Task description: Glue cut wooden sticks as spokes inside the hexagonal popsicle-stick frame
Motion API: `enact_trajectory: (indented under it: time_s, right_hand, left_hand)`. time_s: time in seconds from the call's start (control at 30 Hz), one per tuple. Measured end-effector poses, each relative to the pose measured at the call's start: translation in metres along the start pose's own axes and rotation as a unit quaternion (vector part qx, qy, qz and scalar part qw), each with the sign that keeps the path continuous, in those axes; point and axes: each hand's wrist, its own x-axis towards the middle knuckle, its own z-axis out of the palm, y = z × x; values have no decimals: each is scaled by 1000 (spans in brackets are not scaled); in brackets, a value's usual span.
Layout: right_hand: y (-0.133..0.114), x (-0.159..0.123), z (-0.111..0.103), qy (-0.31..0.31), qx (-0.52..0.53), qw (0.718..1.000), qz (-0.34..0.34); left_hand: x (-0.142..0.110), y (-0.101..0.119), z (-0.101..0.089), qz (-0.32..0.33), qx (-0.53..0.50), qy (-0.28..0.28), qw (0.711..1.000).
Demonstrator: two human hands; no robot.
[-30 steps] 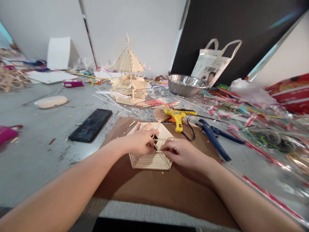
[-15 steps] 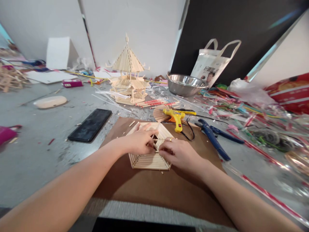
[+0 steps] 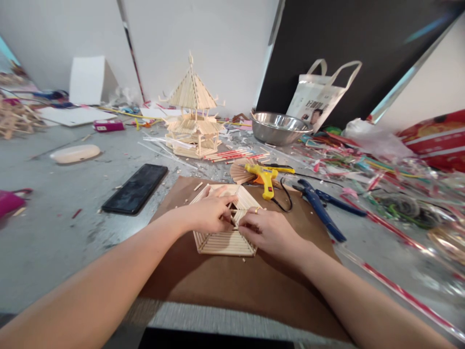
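Observation:
A hexagonal panel of pale wooden sticks (image 3: 227, 245) lies on a brown sheet (image 3: 218, 286) in front of me. Over its upper left part rests my left hand (image 3: 212, 212), fingertips bent down at the central gap. My right hand (image 3: 267, 225), with a ring on one finger, has its fingers pinched together at the right side of the same gap. A short thin stick (image 3: 238, 211) spans the gap between the two hands. Whatever sits between the fingertips is too small and covered to make out.
Beyond the panel stand a yellow glue gun (image 3: 267, 179) and a stick pagoda model (image 3: 192, 111). Blue-handled cutters (image 3: 323, 208) lie at right, a black phone (image 3: 136, 188) at left. A steel bowl (image 3: 279, 130), red-tipped sticks (image 3: 232, 155) and plastic scraps (image 3: 395, 189) are farther off.

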Motion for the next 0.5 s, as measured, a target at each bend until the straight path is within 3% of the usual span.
enact_trajectory:
  time_s: [0.17,0.37,0.5]
  right_hand:
    - [3,-2,1,42,-29,998,-22]
    - [6,-4,0,153,-30,987,-32]
    - [7,-4,-3,193,-25,981,-19]
  left_hand:
    - [1,0,1,17,19,45,999]
    - [0,10,-1,10,78,173,982]
    - [1,15,1,-11,100,188,977]
